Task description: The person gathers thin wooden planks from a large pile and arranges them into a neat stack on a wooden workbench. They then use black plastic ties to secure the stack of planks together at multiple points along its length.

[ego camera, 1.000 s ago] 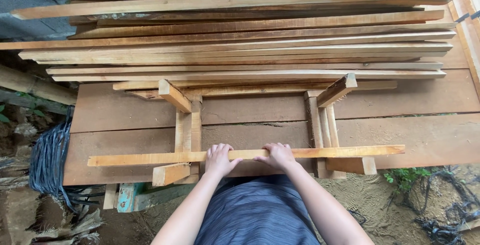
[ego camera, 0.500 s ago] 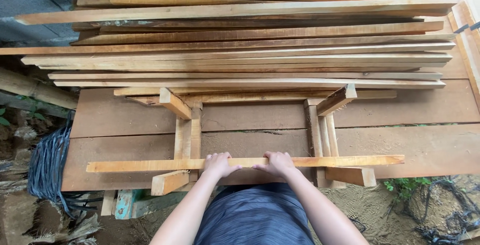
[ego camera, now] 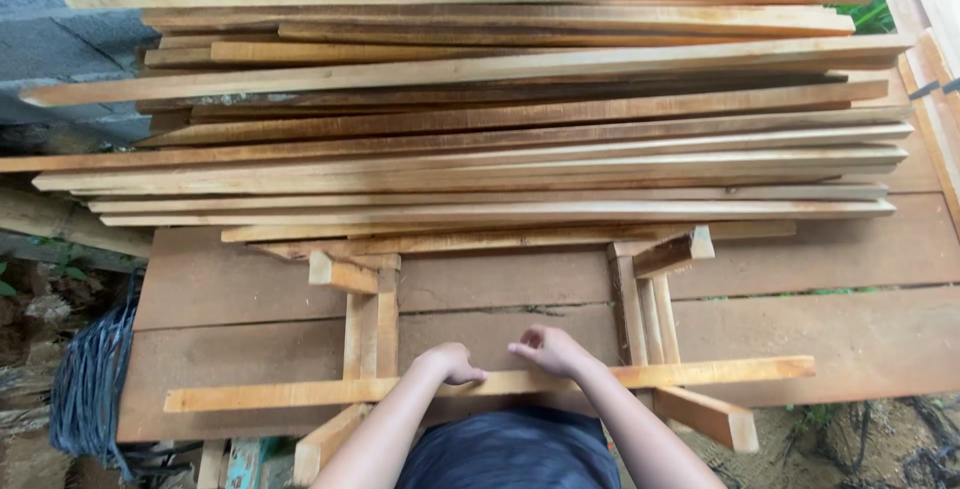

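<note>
Item: long wooden slat (ego camera: 700, 374) laid crosswise on a small wooden frame (ego camera: 370, 334), lower centre of the frame.
Left hand (ego camera: 452, 362), grip curled shut on the slat's top edge; right hand (ego camera: 548, 349), grip loose, fingers spread over the slat without closing. Both press near its middle. Risk, as judged: the long unsupported ends could tip or slide off the frame's uprights, since nothing visibly fixes it; the stacked planks (ego camera: 480, 119) above lean unevenly on the plank counter (ego camera: 850, 334).

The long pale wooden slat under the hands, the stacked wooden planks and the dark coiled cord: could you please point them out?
long pale wooden slat (ego camera: 720, 374), head view, bare stretch right of the hands.
stacked wooden planks (ego camera: 500, 149), head view, middle of the pile.
dark coiled cord (ego camera: 90, 389), head view, hanging strands at left.
</note>
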